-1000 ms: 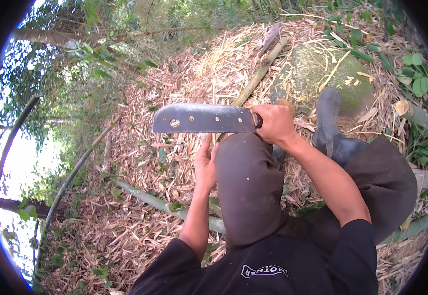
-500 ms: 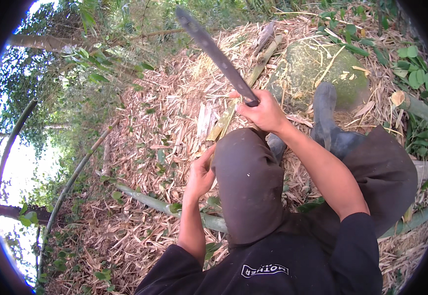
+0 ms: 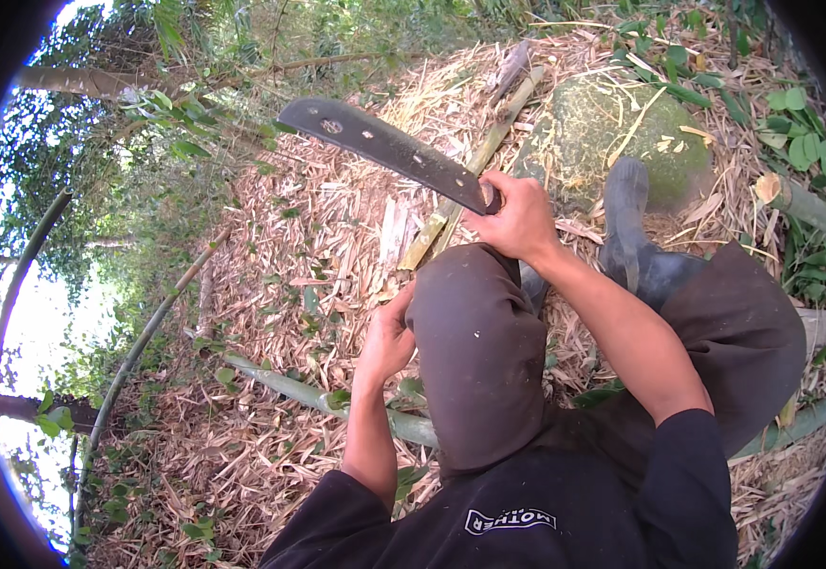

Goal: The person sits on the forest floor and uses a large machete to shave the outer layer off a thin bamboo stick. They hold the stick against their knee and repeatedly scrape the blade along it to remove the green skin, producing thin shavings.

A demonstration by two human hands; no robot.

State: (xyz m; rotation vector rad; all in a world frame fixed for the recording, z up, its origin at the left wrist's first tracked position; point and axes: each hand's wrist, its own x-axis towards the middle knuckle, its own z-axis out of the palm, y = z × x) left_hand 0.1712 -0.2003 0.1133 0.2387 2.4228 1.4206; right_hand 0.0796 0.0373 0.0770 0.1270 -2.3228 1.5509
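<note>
A: So how far along are you? Dry litter (image 3: 270,446) covers most of the ground, with paler shavings (image 3: 427,109) up top in the middle, so I'd guess a fair bit of cutting is done.

B: Yeah, but there's stuff left whole imo. That green pole (image 3: 289,384) left of centre, running in behind your left arm, looks uncut along the part I can see. Your brown trouser leg (image 3: 477,360) blocks a chunk of the middle. The mossy rock (image 3: 659,156) upper right has loose pale bits on it, finished or scrap, can't tell. The cut pole (image 3: 805,211) at the right edge shows a pale end, so it's chopped through there at least.

A: And the machete (image 3: 384,144)?

B: Upper middle, tip pointing left. The yellowish strip (image 3: 419,248) is near frame centre, just below the blade; looks half-worked to me. Your right hand (image 3: 517,218) is wrapped round the machete's handle. Your left hand (image 3: 386,339) is against the trouser leg, fingertips hidden, so no clue if it's gripping anything.
</note>
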